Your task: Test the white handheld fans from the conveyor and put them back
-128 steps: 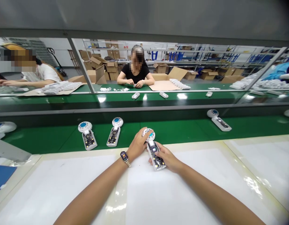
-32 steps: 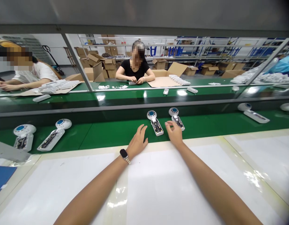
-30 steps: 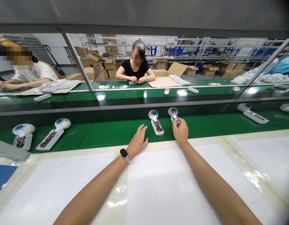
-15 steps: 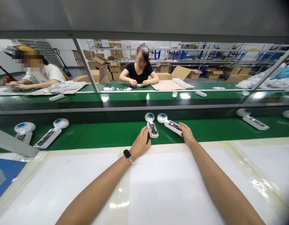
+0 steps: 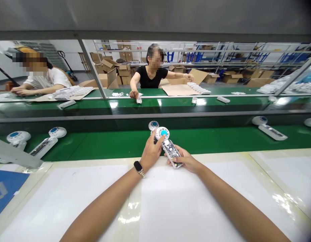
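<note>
A white handheld device (image 5: pixel 172 153) is between my hands, its round blue-centred head tilted up and left, its open handle showing a circuit board. My right hand (image 5: pixel 187 159) grips the lower handle, thumb across the front edge. At the head, my left hand (image 5: pixel 151 151) has its thumb on the blue centre, with the fingers closed around the left side. Just behind my left fingers lies a second device, whose round head (image 5: pixel 153 125) shows; its handle is mostly hidden.
More such devices lie on the green conveyor belt (image 5: pixel 115 141), to the left (image 5: pixel 44 146) and right (image 5: pixel 272 131). A white-covered worktop (image 5: pixel 175 201) spans the front. Beyond a metal rail (image 5: pixel 155 115), two people work at another green belt. A slanted post (image 5: pixel 16 153) stands at left.
My right hand has lifted the device off the belt and brought it left and nearer. My left thumb has come onto its head. The person opposite has spread both arms.
</note>
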The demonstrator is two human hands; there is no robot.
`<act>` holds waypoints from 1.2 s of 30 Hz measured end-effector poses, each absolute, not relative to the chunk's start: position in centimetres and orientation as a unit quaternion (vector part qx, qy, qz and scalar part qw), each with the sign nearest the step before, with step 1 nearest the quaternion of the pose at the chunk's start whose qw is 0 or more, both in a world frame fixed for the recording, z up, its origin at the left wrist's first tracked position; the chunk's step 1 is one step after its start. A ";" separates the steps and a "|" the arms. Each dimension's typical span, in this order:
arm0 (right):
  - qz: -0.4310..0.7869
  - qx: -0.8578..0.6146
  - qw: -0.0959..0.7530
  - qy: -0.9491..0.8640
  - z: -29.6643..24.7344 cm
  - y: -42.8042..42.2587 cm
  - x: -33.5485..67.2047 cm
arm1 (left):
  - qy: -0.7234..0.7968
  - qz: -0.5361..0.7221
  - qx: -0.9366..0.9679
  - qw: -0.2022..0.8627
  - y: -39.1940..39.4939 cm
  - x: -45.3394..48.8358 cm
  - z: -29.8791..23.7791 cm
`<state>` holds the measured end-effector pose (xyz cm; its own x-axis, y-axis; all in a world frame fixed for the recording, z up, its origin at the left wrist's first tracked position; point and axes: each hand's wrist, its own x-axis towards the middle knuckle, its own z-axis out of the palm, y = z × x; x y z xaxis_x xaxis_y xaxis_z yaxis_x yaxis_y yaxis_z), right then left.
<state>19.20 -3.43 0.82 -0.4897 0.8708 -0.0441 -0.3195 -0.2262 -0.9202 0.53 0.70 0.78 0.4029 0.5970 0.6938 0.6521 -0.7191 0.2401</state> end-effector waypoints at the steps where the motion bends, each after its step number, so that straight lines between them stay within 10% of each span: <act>1: 0.727 -0.294 0.404 -0.471 0.8 -3.6 19.1 | -0.381 -0.393 -0.836 0.025 0.8 0.5 0.7; 36: 0.725 -0.331 0.399 -0.455 1.2 -4.7 17.1 | -0.399 -0.392 -0.829 -0.018 0.9 0.0 0.7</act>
